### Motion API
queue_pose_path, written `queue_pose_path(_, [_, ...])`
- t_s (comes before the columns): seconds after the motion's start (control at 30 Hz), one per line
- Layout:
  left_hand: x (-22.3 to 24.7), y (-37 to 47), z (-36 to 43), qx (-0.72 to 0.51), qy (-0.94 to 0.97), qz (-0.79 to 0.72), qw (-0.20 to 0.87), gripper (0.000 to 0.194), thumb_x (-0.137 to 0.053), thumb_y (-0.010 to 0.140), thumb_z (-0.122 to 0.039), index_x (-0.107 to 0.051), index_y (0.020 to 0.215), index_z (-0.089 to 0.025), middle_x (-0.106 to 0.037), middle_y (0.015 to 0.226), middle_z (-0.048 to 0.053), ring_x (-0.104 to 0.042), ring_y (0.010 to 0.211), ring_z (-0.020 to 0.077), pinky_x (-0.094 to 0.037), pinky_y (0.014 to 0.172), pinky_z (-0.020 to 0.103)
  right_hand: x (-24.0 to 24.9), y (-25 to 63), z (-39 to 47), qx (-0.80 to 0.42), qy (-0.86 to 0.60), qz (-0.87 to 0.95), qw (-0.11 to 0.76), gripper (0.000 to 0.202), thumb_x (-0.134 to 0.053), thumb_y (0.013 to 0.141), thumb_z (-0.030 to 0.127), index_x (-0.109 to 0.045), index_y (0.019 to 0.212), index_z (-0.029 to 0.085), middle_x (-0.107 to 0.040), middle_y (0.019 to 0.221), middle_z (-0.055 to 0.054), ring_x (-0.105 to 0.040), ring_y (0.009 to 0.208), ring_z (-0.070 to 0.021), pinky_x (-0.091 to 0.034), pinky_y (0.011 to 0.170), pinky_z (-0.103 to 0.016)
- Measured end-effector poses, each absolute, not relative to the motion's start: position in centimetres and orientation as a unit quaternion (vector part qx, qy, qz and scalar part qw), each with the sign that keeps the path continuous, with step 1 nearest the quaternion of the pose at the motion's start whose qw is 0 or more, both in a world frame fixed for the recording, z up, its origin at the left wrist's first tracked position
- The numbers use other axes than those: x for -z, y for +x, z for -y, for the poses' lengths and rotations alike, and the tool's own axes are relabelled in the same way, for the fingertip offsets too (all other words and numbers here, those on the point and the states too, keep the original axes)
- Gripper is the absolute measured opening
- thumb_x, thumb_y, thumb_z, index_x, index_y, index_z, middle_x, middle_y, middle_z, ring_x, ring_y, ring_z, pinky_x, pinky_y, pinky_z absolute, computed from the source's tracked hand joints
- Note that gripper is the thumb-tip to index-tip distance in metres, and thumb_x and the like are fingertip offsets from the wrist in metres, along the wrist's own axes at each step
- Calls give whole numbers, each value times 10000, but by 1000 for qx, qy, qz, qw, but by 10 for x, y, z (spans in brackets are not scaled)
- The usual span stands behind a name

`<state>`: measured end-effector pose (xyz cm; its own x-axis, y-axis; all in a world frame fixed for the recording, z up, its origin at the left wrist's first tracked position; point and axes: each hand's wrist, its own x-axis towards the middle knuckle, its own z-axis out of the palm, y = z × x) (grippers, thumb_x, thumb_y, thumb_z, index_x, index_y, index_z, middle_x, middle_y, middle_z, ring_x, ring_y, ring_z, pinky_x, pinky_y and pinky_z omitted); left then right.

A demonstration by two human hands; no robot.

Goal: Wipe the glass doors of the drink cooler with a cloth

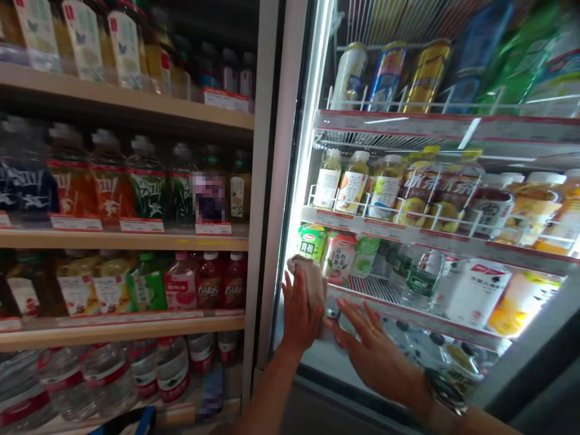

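Observation:
My left hand (299,317) is raised in front of the left side of a lit drinks fridge. A folded beige cloth (309,279) is in it, with fingers and thumb around the lower part. Close to its right, my right hand (369,347) has its fingers stretched out and apart, holding nothing. A dark wristwatch (446,389) is on the right wrist. Just behind the cloth stand a green-labelled carton (312,238) and a red-pink drink pack (339,257) on a fridge shelf. I cannot tell whether either hand touches glass.
The fridge's wire-fronted shelves hold cans (426,75), tea bottles (385,187) and a clear water bottle (421,278). A grey upright post (267,181) parts them from wooden shelves (122,237) of bottled drinks at left. Large water bottles (106,380) stand low at left.

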<state>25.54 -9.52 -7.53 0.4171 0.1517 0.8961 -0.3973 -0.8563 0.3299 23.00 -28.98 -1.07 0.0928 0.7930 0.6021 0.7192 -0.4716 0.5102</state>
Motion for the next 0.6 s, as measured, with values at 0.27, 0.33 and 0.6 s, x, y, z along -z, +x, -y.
queue_pose_path(0.27, [67,278,115,-622,752,36,215,860,-543,920,-476,-59,1554,-154,-146,1604,231,-87,1499,326,-175,1184,585,33,263,353,-480,756,-442,56,550,-479,877,178,-473,1426,218,-473,1493,-60,-268,1466,-175,-81,1244,-418])
queue_pose_path(0.33, [67,282,115,-630,747,28,210,868,-547,908,-509,-87,1553,-154,-154,1602,236,-92,1499,332,-149,1187,592,36,273,346,-478,768,-423,47,553,-478,889,195,-448,1441,183,-471,1492,-84,-263,1469,-187,-84,1242,-430])
queue_pose_path(0.6, [72,291,111,-642,746,11,174,822,-509,913,-546,-152,1541,-156,-170,1600,243,-147,1493,348,-144,1171,629,52,274,298,-533,758,-361,-105,498,-421,936,164,-467,1421,270,-596,1371,-81,-438,1380,-195,-83,1219,-544])
